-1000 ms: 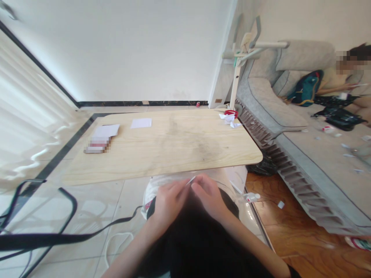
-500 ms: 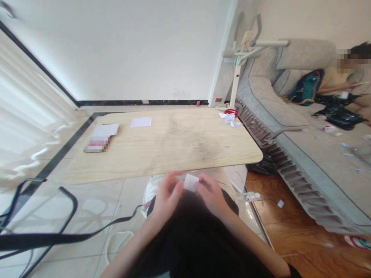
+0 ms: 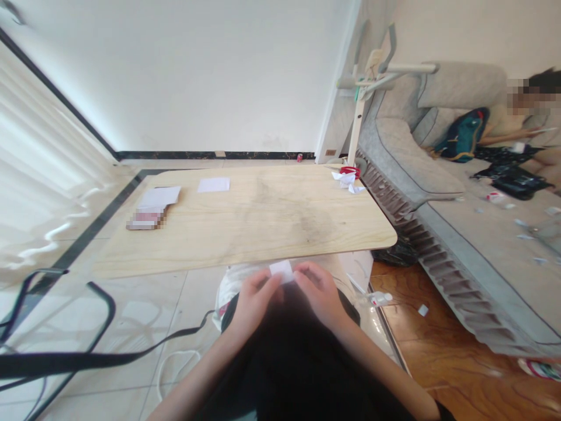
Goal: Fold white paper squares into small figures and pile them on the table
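Observation:
A small white piece of paper (image 3: 281, 269) is held over my lap, just off the near edge of the table. My left hand (image 3: 258, 295) pinches its left side, thumb on top. The fingers of my right hand (image 3: 318, 290) close on its right edge. Whether the paper is folded in layers I cannot make out. At the far right of the wooden table (image 3: 245, 225) lie folded white paper shapes (image 3: 346, 180) beside red-handled scissors (image 3: 350, 171).
A flat white sheet (image 3: 214, 185) and a stack of paper (image 3: 160, 197) lie on the table's left part. To the right stand a grey sofa (image 3: 433, 155) with a seated person and a backpack (image 3: 464, 135). A white bottle (image 3: 380, 299) is on the floor.
The paper has turned and shifted slightly left and up. My left fingers, apart from it before, now pinch it; my right hand stays at its right edge.

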The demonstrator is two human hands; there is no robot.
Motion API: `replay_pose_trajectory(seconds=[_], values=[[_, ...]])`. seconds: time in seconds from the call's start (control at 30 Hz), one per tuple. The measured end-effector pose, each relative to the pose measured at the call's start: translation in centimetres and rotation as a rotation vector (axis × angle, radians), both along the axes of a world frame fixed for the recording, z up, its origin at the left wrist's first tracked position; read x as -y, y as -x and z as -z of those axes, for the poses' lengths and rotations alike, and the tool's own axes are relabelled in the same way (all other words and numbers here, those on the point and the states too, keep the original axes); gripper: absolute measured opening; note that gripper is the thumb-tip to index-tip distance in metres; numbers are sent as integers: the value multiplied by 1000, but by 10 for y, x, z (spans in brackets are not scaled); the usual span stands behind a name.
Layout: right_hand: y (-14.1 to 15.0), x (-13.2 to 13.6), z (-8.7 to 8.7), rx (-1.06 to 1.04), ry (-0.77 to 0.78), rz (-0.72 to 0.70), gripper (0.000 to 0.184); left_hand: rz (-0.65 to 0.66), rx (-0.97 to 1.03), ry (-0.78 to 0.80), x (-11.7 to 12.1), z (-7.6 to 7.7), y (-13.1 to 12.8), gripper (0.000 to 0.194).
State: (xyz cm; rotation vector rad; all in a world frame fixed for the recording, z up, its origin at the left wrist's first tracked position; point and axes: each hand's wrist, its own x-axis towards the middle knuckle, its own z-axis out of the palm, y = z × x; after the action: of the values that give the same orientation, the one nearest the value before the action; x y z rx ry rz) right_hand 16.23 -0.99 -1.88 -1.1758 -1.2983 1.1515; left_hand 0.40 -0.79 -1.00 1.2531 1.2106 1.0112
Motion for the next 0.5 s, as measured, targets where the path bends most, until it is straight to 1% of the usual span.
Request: replay_pose_trajectory(seconds=[0.07, 0.13, 0.23, 0.3, 0.43, 0.5], values=[[1, 0, -1, 11, 7, -25, 9, -21, 7, -10, 0, 2, 0, 24], [1, 0, -1, 52, -2, -27, 9, -16, -7, -24, 0, 3, 0, 20], [-1, 0, -1, 110, -21, 14, 11, 23, -56, -55, 1, 3, -1, 29], [-1, 0, 0, 118, -19, 21, 12, 25, -62, -60, 1, 3, -2, 34], [0, 0, 0, 116, 4, -32, 13, 12, -38, -2, 3, 6, -3, 29], [1, 1, -1, 109, 12, -46, 13, 25, -30, 15, 3, 8, -3, 30]])
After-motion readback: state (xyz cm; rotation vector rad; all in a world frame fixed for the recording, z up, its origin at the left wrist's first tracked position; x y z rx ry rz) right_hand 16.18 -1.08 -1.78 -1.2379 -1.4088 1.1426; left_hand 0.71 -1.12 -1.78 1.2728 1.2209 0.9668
